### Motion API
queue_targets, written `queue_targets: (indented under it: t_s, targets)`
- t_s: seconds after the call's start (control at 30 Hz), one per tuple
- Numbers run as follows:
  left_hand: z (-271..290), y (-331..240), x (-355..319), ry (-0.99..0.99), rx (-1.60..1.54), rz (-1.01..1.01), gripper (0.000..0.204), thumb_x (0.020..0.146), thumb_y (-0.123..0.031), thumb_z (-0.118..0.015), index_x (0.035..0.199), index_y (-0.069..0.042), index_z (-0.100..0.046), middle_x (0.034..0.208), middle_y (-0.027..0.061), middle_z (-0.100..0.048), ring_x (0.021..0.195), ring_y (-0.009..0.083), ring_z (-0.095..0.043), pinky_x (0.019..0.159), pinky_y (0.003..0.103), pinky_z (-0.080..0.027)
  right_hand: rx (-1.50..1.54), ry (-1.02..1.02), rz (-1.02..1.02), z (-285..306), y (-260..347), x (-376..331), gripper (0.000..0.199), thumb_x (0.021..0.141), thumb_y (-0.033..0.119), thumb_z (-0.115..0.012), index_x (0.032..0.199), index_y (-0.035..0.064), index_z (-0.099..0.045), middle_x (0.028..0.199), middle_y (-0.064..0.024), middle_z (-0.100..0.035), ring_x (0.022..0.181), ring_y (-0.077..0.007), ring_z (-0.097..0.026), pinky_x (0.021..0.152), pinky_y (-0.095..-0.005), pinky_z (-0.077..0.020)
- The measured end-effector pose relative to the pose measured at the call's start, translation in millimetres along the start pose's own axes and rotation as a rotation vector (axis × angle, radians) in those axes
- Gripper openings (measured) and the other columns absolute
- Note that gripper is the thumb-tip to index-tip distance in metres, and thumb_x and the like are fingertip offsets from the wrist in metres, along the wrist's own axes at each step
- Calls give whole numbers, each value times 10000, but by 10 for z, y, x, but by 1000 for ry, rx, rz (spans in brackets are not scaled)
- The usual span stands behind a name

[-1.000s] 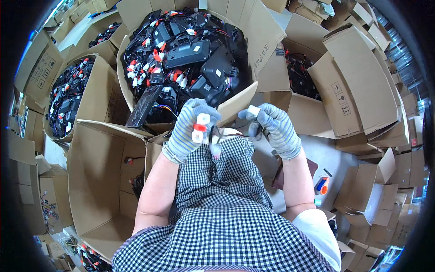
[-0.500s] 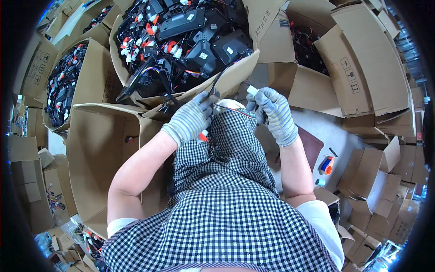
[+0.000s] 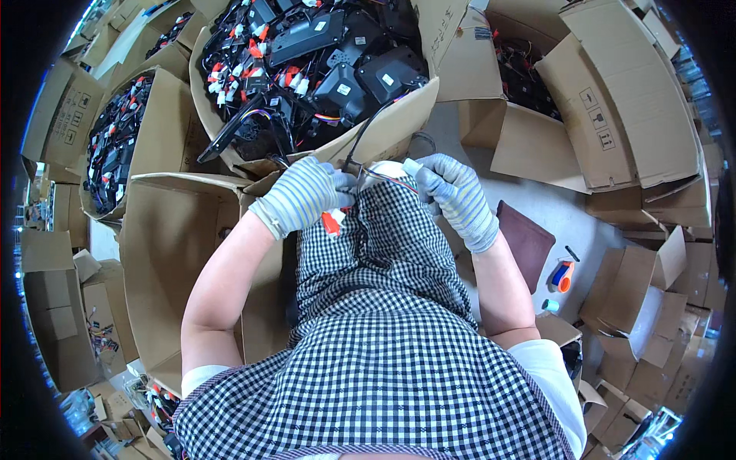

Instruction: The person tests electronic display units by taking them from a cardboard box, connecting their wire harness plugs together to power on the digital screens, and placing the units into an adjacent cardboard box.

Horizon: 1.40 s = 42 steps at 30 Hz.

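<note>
Both my hands wear grey-blue striped gloves and hold a wiring harness above my lap. My left hand [image 3: 305,196] is closed round its black cable, with red and white connectors [image 3: 332,222] hanging below the fingers. My right hand [image 3: 458,198] pinches the thin coloured wires near a white connector [image 3: 412,166], which sticks out past the fingertips. Between the hands a strand of thin wires [image 3: 389,179] is stretched. A black cable [image 3: 357,142] runs from there up over the rim of the big carton [image 3: 399,126], heaped with black plastic units and connectors.
At my left stands a deep open carton [image 3: 172,268]; another, full of black parts [image 3: 115,146], is beyond it. An open carton [image 3: 537,149] stands at the far right. On the floor to the right lie an orange and blue tape roll [image 3: 563,277] and a maroon panel [image 3: 525,245].
My left hand has moved slightly left and down, and the red connectors hang more in view below it. My right hand has shifted slightly left and down with the white connector.
</note>
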<state>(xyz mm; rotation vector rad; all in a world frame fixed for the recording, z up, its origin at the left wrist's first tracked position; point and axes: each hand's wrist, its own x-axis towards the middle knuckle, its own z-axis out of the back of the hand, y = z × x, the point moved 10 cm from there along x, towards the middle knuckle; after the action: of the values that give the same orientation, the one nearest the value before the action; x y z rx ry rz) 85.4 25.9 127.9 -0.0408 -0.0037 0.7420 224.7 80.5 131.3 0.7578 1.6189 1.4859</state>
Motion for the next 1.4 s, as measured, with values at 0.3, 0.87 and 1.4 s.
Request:
queue_targets:
  t_s: [0.3, 0.87, 1.4]
  targets:
    - [-396, 331, -28, 223, 228, 320, 317, 830, -362, -566, 1031, -117, -590, 788, 74, -601, 743, 237, -590, 682, 359, -451, 39, 31, -78, -82, -201, -73, 213, 900, 191, -581, 969, -3, -636, 722, 2, -557, 625, -52, -492, 566, -203, -413]
    - [392, 315, -68, -517, -755, 149, 188, 719, -150, -689, 874, -60, -635, 809, 87, -635, 775, 286, -594, 705, 372, -453, -683, 194, 315, -463, 224, 121, 176, 840, 250, -617, 886, 91, -679, 776, -125, -643, 707, -276, -625, 639, -335, -493]
    - [484, 236, -97, -448, -744, 154, 146, 708, -217, -630, 826, -131, -638, 798, 46, -613, 787, 250, -586, 762, 357, -415, -1326, -332, 497, 108, 426, 1145, 349, 787, 177, -617, 1126, 110, -570, 1202, -113, -538, 1046, -311, -548, 888, -413, -452]
